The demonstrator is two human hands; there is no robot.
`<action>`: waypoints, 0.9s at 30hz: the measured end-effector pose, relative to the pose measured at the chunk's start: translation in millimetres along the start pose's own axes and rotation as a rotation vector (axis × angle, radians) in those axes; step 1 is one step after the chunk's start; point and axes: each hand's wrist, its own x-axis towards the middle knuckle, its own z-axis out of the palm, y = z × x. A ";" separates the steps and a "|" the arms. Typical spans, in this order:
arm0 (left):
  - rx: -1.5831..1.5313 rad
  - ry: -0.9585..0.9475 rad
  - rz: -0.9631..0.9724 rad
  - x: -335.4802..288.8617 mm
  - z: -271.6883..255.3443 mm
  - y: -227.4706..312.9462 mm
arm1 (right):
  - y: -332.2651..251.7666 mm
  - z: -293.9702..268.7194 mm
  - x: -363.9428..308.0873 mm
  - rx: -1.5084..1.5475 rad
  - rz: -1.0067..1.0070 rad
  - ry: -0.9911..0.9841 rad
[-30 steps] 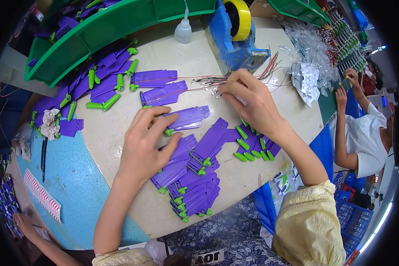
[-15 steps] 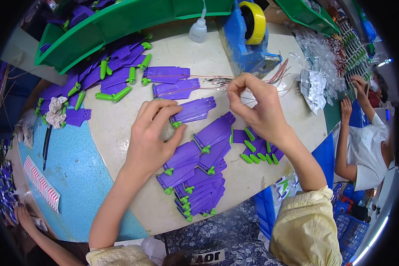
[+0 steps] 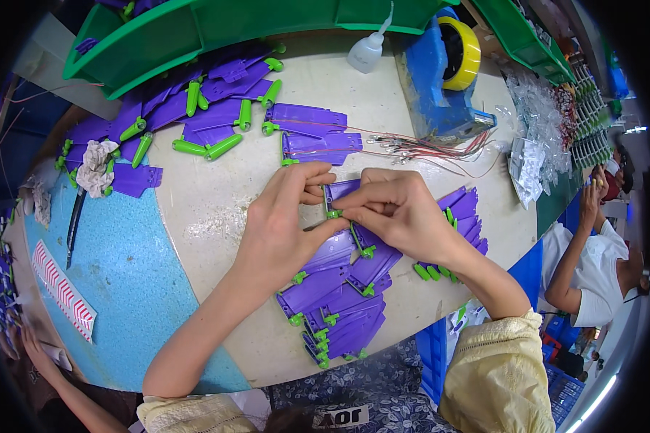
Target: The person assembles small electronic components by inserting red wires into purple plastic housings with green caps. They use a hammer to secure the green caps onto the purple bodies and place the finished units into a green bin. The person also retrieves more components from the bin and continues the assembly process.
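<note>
Both hands meet over a flat purple plastic piece with a green end point(image 3: 335, 190), near the middle of the table. My left hand point(image 3: 285, 213) is closed around the piece's left side, its thumb by the green end. From the right, my right hand point(image 3: 404, 216) pinches at that same end; what sits between its fingertips is hidden. Below the hands lies an overlapping stack of similar purple pieces point(image 3: 318, 285). Above them, two purple pieces point(image 3: 323, 148) lie with thin wires across them, running to a bundle of red and white wires point(image 3: 419, 148).
A blue tape dispenser point(image 3: 437, 86) with yellow tape and a white squeeze bottle point(image 3: 366, 53) stand at the back. A green bin point(image 3: 159, 50) borders the far left, above more purple pieces point(image 3: 227, 83). Clear plastic parts point(image 3: 538, 123) lie right. A co-worker point(image 3: 588, 252) is at the right.
My right hand has moved from the wire bundle down and left to the purple piece. My left hand has shifted right and closed in on it. The view has shifted slightly.
</note>
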 end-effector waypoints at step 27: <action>0.350 -0.184 0.475 22.2 -11.6 -0.1 | 7.7 -12.1 16.3 -0.217 0.098 0.340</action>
